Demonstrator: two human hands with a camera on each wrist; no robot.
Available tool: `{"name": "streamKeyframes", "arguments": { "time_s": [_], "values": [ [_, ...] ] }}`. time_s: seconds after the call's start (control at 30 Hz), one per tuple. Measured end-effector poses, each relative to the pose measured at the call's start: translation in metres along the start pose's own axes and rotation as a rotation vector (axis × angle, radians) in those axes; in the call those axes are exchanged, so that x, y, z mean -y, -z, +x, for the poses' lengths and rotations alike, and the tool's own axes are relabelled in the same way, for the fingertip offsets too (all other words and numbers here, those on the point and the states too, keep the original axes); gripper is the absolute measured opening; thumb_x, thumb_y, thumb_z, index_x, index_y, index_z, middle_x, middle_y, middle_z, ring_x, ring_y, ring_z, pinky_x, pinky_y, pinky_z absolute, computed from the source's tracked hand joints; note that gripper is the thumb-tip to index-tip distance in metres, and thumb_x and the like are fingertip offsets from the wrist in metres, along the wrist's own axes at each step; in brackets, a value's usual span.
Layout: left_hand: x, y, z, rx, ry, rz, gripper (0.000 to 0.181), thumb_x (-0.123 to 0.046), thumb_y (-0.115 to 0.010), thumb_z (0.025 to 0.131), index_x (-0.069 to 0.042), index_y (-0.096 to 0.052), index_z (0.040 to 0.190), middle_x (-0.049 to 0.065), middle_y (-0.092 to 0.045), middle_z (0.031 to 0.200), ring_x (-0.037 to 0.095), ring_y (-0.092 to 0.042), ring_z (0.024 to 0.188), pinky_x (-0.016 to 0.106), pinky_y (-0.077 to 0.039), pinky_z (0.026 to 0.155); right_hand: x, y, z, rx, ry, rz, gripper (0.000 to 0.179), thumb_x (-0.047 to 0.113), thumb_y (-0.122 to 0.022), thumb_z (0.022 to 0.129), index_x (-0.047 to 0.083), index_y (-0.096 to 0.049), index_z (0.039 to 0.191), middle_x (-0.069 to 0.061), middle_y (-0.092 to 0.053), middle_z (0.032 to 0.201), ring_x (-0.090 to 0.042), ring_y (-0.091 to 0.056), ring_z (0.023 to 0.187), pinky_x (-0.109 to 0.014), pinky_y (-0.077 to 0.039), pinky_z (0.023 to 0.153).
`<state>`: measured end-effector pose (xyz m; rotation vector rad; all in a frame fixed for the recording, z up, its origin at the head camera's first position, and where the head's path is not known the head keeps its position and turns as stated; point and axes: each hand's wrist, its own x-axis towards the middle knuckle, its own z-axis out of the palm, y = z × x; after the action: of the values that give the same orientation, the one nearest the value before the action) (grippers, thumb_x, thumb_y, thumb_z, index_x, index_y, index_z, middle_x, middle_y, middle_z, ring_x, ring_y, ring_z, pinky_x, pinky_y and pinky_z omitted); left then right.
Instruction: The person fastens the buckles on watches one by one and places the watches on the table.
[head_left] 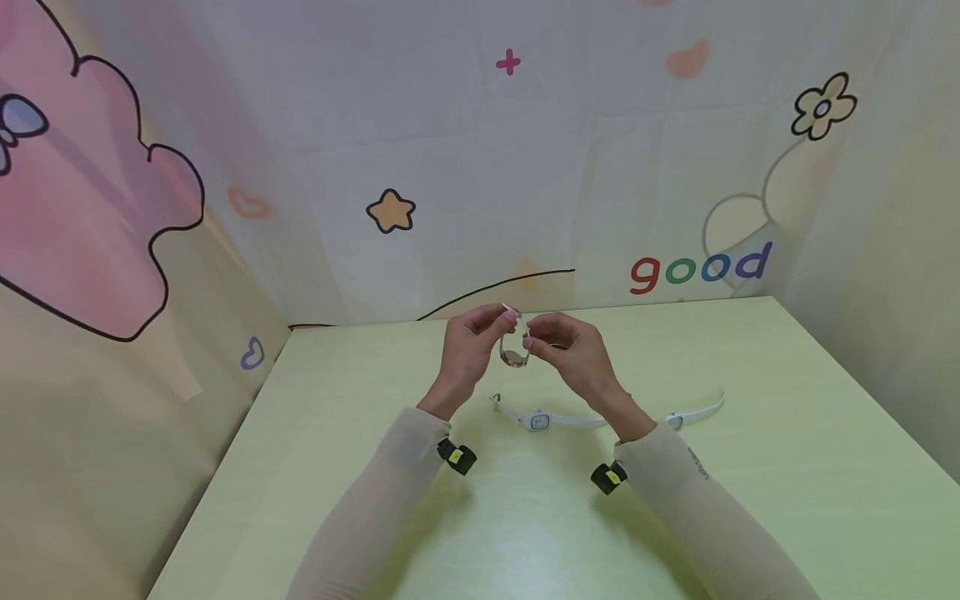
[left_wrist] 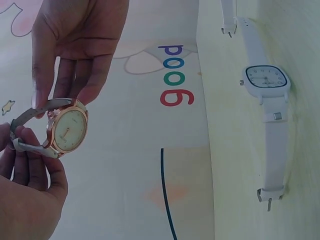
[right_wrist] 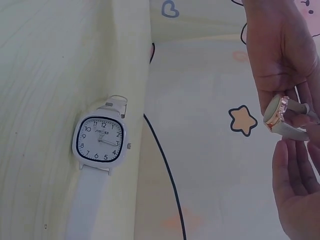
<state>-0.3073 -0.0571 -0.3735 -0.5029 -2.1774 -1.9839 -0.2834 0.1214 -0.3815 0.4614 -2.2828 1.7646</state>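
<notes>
A wristwatch with a round pale dial and rose-gold case (left_wrist: 70, 129) hangs above the table, its light strap bent into a loop. My left hand (head_left: 468, 346) pinches the strap near its top, thumb and fingers together. From the other side my right hand (head_left: 577, 350) grips the strap between thumb and fingers. In the right wrist view the watch (right_wrist: 275, 112) shows edge-on, its strap partly hidden by fingers. Below the hands lies a white watch with a rounded square dial (right_wrist: 100, 140), its strap stretched out flat.
Another white watch (head_left: 675, 422) lies further right on the table, partly covered by my right forearm in the head view. The pale yellow-green table (head_left: 525, 533) ends at a printed cloth backdrop (head_left: 465, 150). Small black cameras (head_left: 457, 457) sit at both wrists.
</notes>
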Motion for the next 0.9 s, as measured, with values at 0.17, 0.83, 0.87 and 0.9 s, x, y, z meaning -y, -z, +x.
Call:
{"name": "streamKeyframes", "arguments": {
  "time_s": [0.17, 0.83, 0.87, 0.9],
  "values": [
    [0.0014, 0.0006, 0.0001, 0.003, 0.001, 0.001, 0.026, -0.030, -0.068, 0.093, -0.010, -0.074, 0.109, 0.007, -0.074, 0.101, 0.010, -0.067, 0.089, 0.032, -0.050, 0.092, -0.0030, -0.0002, -0.0001, -0.007, 0.016, 0.003, 0.028, 0.017, -0.072, 0.090, 0.002, -0.067, 0.114, -0.015, -0.070, 0.109, -0.010, -0.068, 0.096, -0.018, -0.055, 0.084],
    [0.0046, -0.0004, -0.0004, 0.027, -0.008, -0.027, 0.023, -0.026, -0.069, 0.093, -0.007, -0.074, 0.105, 0.004, -0.073, 0.098, 0.019, -0.067, 0.086, 0.050, -0.055, 0.091, -0.0030, -0.0001, 0.0011, -0.039, 0.056, 0.013, 0.022, 0.015, -0.073, 0.090, 0.002, -0.070, 0.108, -0.016, -0.070, 0.105, -0.012, -0.067, 0.095, -0.022, -0.057, 0.085],
    [0.0045, -0.0005, -0.0002, 0.029, -0.011, -0.024, 0.023, -0.027, -0.069, 0.093, -0.007, -0.074, 0.105, 0.005, -0.073, 0.099, 0.019, -0.067, 0.087, 0.047, -0.056, 0.089, -0.0024, 0.0000, 0.0013, -0.041, 0.056, 0.009, 0.022, 0.016, -0.073, 0.090, 0.003, -0.071, 0.108, -0.015, -0.070, 0.105, -0.012, -0.067, 0.095, -0.022, -0.057, 0.085],
    [0.0044, -0.0006, 0.0000, 0.031, -0.014, -0.022, 0.024, -0.027, -0.069, 0.093, -0.007, -0.074, 0.105, 0.007, -0.073, 0.100, 0.018, -0.067, 0.086, 0.044, -0.056, 0.087, -0.0019, 0.0001, 0.0015, -0.042, 0.057, 0.006, 0.022, 0.016, -0.073, 0.090, 0.004, -0.071, 0.108, -0.015, -0.070, 0.105, -0.013, -0.067, 0.096, -0.023, -0.057, 0.086]
  ]
}}
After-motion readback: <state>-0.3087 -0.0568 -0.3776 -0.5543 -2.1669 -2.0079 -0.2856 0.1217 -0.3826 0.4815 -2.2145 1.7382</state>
